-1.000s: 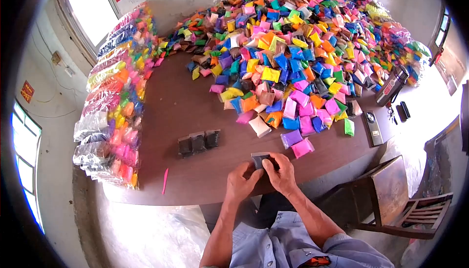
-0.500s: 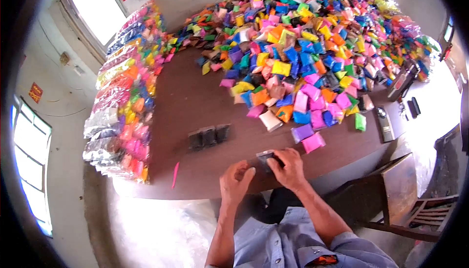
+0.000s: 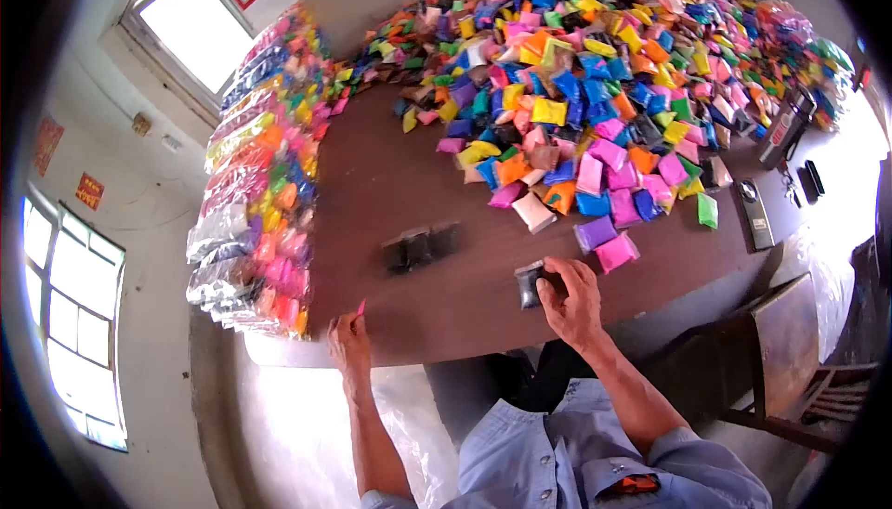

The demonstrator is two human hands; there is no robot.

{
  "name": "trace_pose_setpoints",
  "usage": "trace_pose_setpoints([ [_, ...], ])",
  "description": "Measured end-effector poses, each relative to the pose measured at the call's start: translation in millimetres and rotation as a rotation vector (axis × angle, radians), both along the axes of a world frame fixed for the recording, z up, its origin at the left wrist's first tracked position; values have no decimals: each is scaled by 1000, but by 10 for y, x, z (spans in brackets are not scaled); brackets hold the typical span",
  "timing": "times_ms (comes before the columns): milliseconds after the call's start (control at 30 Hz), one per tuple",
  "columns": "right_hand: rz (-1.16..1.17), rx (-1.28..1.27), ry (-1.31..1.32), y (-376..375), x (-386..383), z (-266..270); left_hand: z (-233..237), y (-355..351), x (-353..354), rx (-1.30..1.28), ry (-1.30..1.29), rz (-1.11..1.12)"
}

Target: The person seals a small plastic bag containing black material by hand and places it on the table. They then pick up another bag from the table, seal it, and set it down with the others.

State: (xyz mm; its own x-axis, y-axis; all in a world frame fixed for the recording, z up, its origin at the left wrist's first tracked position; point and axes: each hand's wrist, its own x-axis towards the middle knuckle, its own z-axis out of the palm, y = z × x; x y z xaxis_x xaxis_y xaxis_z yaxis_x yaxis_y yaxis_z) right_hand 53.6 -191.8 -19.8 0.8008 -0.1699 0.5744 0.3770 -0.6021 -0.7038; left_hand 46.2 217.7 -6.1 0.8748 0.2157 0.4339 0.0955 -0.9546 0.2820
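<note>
Daylight pours from the upper window (image 3: 197, 33) and left window (image 3: 79, 323), both nearly white. Glare glints on the clear bags (image 3: 221, 235); the floor (image 3: 293, 416) is washed out. Wide-lens distortion curves the edges into black corners. The black packets (image 3: 418, 249) smear, and detail at the left fingers (image 3: 347, 327) is soft.

Black packet (image 3: 529, 287): glossy plastic film, crimped edge. Stacked bags (image 3: 221, 235): clear plastic, crinkled, shiny. Tabletop (image 3: 367, 165): smooth, faint sheen. Shirt (image 3: 505, 444): matt cloth. Chair (image 3: 785, 337): wood, worn-looking.
</note>
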Motion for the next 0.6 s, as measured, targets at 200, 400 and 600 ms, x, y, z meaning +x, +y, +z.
trace_pose_setpoints([
  [200,36,-30,-44,-75,-105,0,-36,223,83,190,70,-92],
  [400,114,-122,12,-160,-248,36,-34,268,127,336,65,-145],
  [600,173,-211,60,-153,-254,63,-44,362,126,255,-5,-244],
])
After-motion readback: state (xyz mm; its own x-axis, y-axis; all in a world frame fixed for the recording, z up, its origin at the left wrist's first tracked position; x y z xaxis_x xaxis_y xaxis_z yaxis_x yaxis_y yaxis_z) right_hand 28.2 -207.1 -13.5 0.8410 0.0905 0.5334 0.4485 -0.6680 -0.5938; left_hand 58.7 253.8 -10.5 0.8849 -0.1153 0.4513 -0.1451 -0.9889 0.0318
